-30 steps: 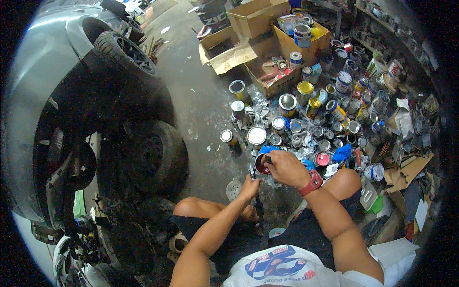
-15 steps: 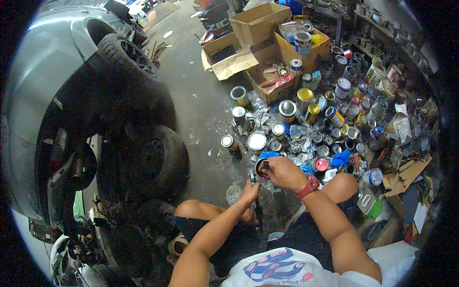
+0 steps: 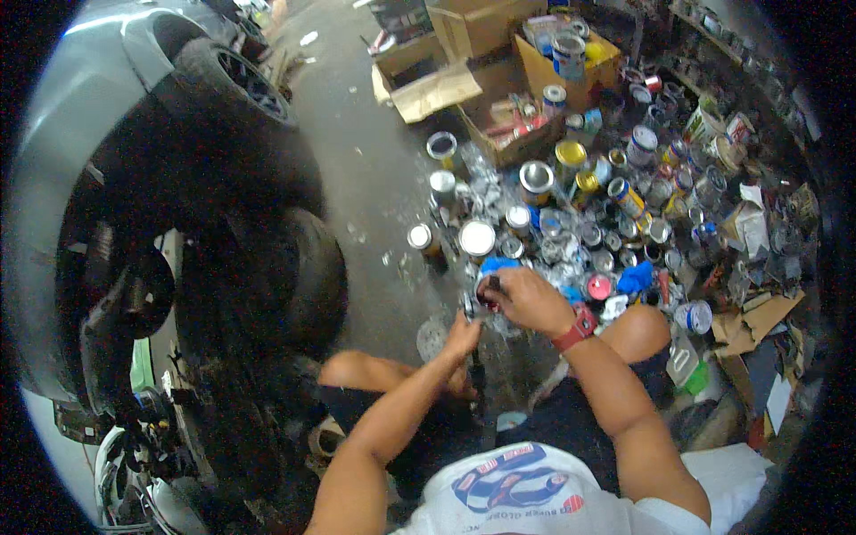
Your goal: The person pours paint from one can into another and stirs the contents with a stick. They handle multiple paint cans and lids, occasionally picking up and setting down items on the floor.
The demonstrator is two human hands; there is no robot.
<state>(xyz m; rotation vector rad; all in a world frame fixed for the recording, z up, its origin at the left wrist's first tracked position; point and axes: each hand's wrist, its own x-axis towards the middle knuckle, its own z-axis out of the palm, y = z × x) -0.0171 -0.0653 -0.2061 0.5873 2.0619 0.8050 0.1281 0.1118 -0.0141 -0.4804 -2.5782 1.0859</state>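
Observation:
In front of my knees is a small round cup point(image 3: 489, 306) with dark red paint inside. It seems to be the cup of a spray gun, whose metal and black parts show beside it. My left hand point(image 3: 463, 338) is closed round that gun below the cup, and a dark hose-like line point(image 3: 478, 379) hangs beneath. Over the cup's mouth, my right hand point(image 3: 533, 303) pinches a short dark stick point(image 3: 496, 283); its lower end is hidden by my fingers and the rim. Just beyond the cup lies a blue crumpled cloth or glove point(image 3: 498, 265).
Several paint cans crowd the floor ahead and right, including a white-lidded can point(image 3: 477, 237) and an open pink one point(image 3: 598, 286). Cardboard boxes point(image 3: 437, 92) stand farther back. A grey car point(image 3: 80, 116) and a loose tyre point(image 3: 316, 276) are at left. A perforated disc point(image 3: 432, 340) lies near my left hand.
The whole view has shifted slightly, so the cans and boxes sit higher in the picture. My right hand still holds the stick at the cup, and my left hand keeps its grip.

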